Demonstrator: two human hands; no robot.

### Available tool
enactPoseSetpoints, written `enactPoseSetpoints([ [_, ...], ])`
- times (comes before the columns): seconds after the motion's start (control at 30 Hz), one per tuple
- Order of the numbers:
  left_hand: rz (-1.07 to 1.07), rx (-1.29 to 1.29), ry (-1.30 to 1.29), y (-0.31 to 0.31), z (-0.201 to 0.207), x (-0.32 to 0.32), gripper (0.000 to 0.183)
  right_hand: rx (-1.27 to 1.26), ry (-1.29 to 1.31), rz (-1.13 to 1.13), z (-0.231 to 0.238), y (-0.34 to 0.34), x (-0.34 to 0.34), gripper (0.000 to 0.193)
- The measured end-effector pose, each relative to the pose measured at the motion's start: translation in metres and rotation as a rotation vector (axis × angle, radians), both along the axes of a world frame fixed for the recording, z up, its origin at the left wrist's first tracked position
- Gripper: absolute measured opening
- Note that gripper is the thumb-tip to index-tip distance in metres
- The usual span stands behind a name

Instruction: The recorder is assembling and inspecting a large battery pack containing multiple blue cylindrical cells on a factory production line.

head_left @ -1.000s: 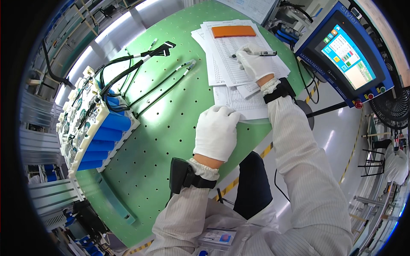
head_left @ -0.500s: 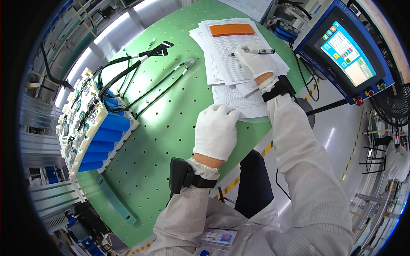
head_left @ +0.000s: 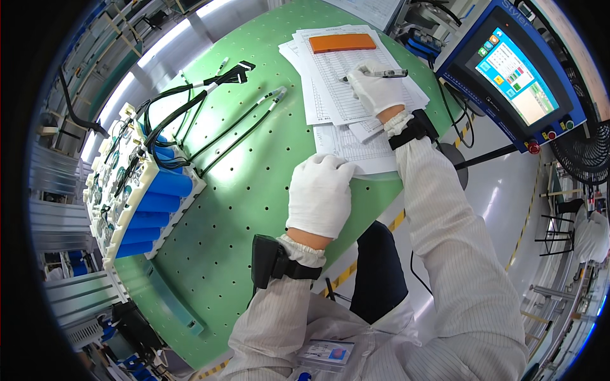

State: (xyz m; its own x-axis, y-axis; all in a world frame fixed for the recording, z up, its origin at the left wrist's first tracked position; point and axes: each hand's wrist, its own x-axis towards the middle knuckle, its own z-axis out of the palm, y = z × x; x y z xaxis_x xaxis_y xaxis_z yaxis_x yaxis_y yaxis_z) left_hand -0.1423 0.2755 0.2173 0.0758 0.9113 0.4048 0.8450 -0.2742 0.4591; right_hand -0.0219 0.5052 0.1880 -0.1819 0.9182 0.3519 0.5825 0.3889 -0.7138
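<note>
My right hand (head_left: 375, 89), in a white glove, is closed round a pen (head_left: 391, 73) with a clear and black barrel. Its tip points left, over a printed table sheet (head_left: 337, 82) on a stack of papers. An orange block (head_left: 343, 42) lies across the top of that sheet. Lower down, my left hand (head_left: 319, 195), gloved too, rests on the green table (head_left: 254, 184) with its fingers curled under. Its thumb side touches the edge of the lowest sheet (head_left: 368, 159). The inside of this hand is hidden.
At the left stands a battery pack of blue cells (head_left: 149, 219) in a white frame. Black cables (head_left: 197, 98) run from it over the table. A blue-cased machine with a lit screen (head_left: 518, 76) stands at the right, beside a black fan (head_left: 578, 152).
The whole view has shifted very slightly. Both hands keep their places, and the pen stays in my right hand.
</note>
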Motion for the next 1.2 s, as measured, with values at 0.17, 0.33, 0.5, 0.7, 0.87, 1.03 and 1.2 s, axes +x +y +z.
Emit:
enactPoseSetpoints([
  [0.17,0.001,0.007,0.003,-0.001,0.001,0.0,0.026,0.006,-0.008,0.01,-0.002,0.001,0.001,0.025],
  [0.33,-0.003,-0.014,0.012,-0.001,0.002,0.001,0.026,0.057,-0.08,-0.034,0.001,-0.002,0.002,0.024],
  [0.5,-0.003,-0.014,0.01,-0.001,0.002,0.0,0.026,-0.022,0.057,0.015,0.0,-0.002,0.003,0.025],
  [0.7,-0.005,-0.009,0.003,0.0,0.003,0.001,0.026,0.047,-0.007,-0.053,0.005,0.0,0.014,0.029],
  [0.87,0.0,0.002,0.007,-0.001,0.001,0.0,0.026,-0.099,0.102,-0.189,0.012,-0.004,0.013,0.027],
  [1.03,0.0,0.004,0.01,0.0,0.003,0.003,0.025,-0.096,0.082,-0.127,0.004,0.003,0.015,0.027],
  [1.2,0.006,-0.015,0.023,-0.001,0.001,0.001,0.025,-0.1,0.037,-0.137,0.0,0.004,0.014,0.028],
])
